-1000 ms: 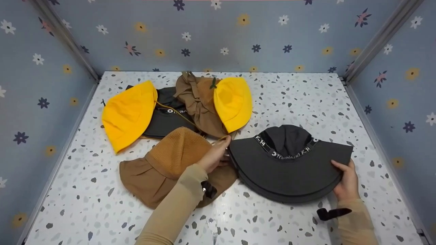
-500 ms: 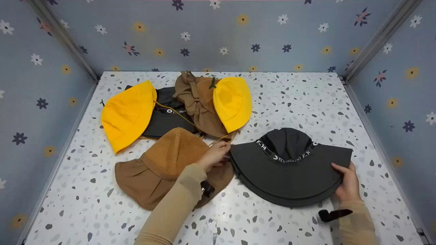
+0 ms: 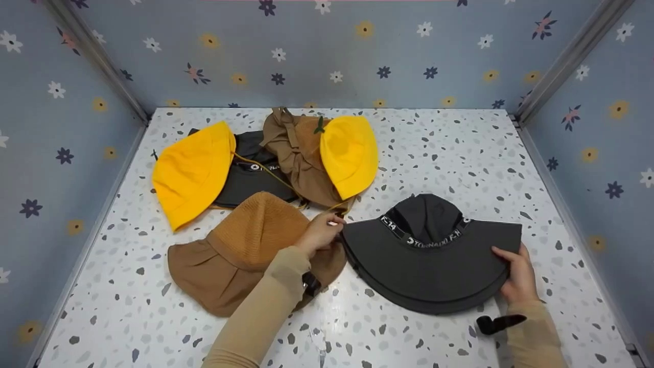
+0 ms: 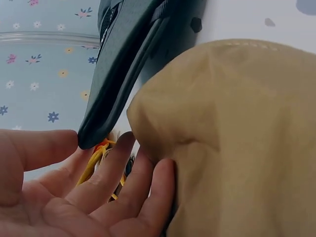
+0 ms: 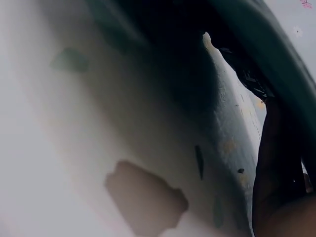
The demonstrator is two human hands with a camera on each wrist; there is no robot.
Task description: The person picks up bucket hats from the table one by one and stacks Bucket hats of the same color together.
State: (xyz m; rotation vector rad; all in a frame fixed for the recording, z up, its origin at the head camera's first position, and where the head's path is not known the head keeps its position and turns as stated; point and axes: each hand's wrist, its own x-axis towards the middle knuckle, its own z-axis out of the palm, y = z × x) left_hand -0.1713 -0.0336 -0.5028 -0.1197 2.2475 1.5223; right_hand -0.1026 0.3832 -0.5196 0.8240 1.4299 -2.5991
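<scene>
A dark grey wide-brimmed hat (image 3: pixel 424 271) with a lettered band faces me at the right, its brim spread between both hands. At the brim's left corner my left hand (image 3: pixel 319 235) pinches the edge between thumb and finger; the left wrist view shows its other fingers (image 4: pixel 158 192) against a brown hat's cloth (image 4: pixel 237 138). My right hand (image 3: pixel 518 276) grips the brim's right side, thumb on top and the other fingers mostly hidden underneath. The brown hat (image 3: pixel 258 230), with a ribbed tan crown, lies under my left forearm, partly covered by it.
Behind lie a yellow hat (image 3: pixel 191 174), another dark grey hat (image 3: pixel 250 189), a brown ruffled hat (image 3: pixel 301 174) and a second yellow hat (image 3: pixel 352 156), overlapping. A yellow cord (image 3: pixel 268 171) runs across them. Flowered panels (image 3: pixel 327 56) enclose the speckled table (image 3: pixel 449 148).
The dark grey hat has come slightly down toward me and a little left, still held by both hands. The brown hat beneath my left arm has slid a little left.
</scene>
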